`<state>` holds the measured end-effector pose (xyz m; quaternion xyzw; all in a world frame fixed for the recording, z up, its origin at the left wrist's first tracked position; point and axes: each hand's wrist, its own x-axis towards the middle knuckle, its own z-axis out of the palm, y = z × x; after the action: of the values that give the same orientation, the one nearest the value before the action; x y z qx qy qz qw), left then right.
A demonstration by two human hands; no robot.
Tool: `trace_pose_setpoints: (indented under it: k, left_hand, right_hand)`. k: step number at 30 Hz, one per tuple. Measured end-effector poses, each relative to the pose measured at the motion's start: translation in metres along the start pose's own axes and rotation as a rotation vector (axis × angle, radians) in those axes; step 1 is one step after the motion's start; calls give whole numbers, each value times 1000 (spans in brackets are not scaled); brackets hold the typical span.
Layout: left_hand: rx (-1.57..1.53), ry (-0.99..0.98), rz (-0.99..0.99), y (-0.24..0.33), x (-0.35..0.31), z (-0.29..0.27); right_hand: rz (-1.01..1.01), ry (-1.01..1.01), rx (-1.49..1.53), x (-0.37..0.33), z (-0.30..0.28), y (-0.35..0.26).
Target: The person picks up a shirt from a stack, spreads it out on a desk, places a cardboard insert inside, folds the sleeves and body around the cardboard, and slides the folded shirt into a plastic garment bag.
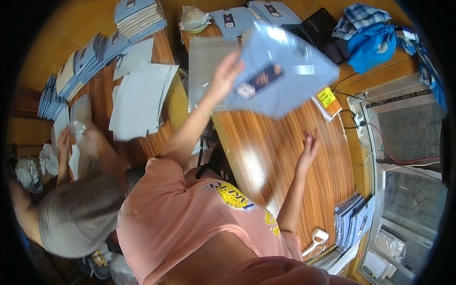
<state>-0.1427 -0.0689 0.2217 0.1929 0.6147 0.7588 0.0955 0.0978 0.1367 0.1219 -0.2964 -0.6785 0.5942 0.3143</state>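
My left hand [229, 71] grips the left edge of a folded light-blue shirt [304, 88] in a shiny clear plastic bag. A dark label lies across its front, and the package is tilted and a little blurred above the wooden table [256, 147]. Below and to the right of it, my right hand [308, 147] is raised over the table, its fingers loosely stretched and nothing in them. Under my left wrist, a flat clear plastic sheet or bag [202, 61] lies on the table. Two more packaged blue shirts [229, 23] rest at the far edge.
At the left, a co-worker's hands [83, 135] handle a clear plastic bag beside white sheets [142, 102] and stacks of packaged shirts [88, 61]. A small yellow-and-white box [327, 102] sits near cables at right. A white handheld tool [316, 240] lies beside packed shirts [354, 221] near the window.
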Motion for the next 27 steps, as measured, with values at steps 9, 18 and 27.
trace_pose_setpoints:
  k: [9, 18, 27]
  left_hand:
    - [-545, 160, -45, -74, 353, -66]
    - [722, 464, -156, -264, 450, -171]
    - [832, 545, -239, -273, 430, -121]
  right_hand:
    - [-211, 24, -1206, -16, 34, 92]
    - [-125, -43, -1127, -1, 50, 77]
    - [-79, -37, -1142, -4, 44, 77]
